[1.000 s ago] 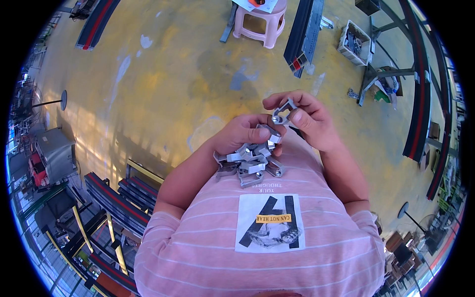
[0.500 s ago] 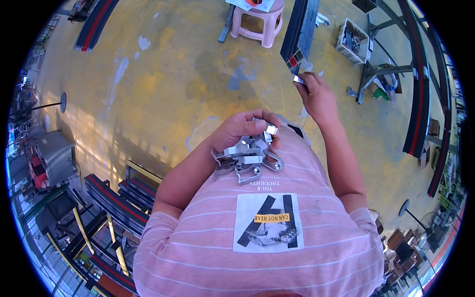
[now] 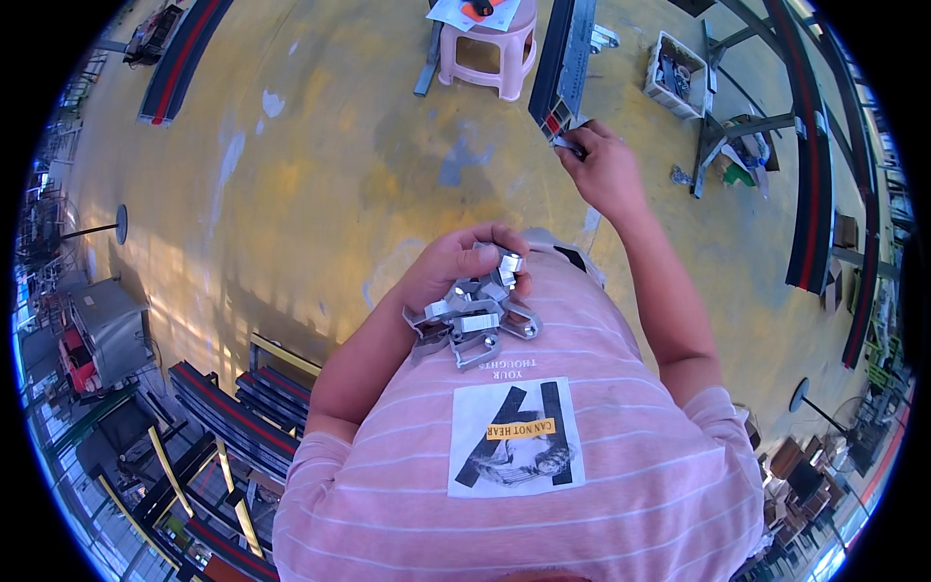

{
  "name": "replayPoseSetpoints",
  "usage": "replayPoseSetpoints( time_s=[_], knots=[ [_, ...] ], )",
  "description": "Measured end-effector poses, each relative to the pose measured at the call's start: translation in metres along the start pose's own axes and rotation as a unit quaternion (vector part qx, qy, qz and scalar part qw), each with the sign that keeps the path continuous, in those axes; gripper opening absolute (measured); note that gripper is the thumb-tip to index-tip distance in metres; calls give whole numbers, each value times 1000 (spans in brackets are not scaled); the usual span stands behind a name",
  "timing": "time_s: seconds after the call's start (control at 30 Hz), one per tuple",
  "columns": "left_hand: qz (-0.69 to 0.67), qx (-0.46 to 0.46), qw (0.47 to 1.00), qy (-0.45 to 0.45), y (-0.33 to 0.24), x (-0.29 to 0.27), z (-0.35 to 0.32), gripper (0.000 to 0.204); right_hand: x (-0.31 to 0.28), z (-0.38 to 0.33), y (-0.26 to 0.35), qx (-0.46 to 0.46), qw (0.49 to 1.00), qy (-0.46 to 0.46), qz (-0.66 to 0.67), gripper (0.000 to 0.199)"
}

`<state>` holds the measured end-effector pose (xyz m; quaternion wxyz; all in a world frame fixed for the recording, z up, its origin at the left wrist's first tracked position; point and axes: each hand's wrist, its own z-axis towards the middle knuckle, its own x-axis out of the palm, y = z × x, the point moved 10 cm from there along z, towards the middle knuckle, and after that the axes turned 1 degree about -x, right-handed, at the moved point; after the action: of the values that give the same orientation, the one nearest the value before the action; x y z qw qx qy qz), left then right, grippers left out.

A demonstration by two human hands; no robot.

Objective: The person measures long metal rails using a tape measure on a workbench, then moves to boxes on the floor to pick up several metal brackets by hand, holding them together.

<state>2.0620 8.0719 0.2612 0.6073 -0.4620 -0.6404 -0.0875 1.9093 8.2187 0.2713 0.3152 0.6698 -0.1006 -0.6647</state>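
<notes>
My left hand (image 3: pixel 456 260) is closed around a cluster of silver metal brackets (image 3: pixel 475 318), held against the front of my shirt. Several of them hang below the fingers, their bent arms tangled together. My right hand (image 3: pixel 603 167) reaches forward and pinches a small metal bracket (image 3: pixel 568 145), mostly covered by the fingers. That piece is at the near end of a long dark metal profile (image 3: pixel 551 73), whose open end shows red and pale cells. Whether the bracket touches the profile or sits inside it, I cannot tell.
A pink plastic stool (image 3: pixel 499 60) with papers stands left of the profile. To the right are a white crate (image 3: pixel 677 78) of small parts and a rack carrying long dark profiles (image 3: pixel 813 194) with red stripes. More profiles (image 3: pixel 233 407) lie stacked at lower left.
My right hand has brought its bracket closer to the profile's end, and its fingers now cover more of the piece. The whole view has shifted slightly. My left hand still holds its cluster.
</notes>
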Motion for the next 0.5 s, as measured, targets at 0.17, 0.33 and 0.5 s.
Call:
replayPoseSetpoints(
  time_s=[0.17, 0.33, 0.5],
  knots=[
    [-5, 9, 1000, -27, -2, 1, -3, 45, -1, 2, -5, 15, 999, -35, -3, 22],
    [-3, 12, 999, -35, -3, 2, -3, 42, -1, 23, -40, 89, 991, -80, 54, 27],
    [-12, 11, 999, -29, -1, -4, 0, 45, -13, 77, -70, 145, 974, -171, 34, 38]
  ],
)
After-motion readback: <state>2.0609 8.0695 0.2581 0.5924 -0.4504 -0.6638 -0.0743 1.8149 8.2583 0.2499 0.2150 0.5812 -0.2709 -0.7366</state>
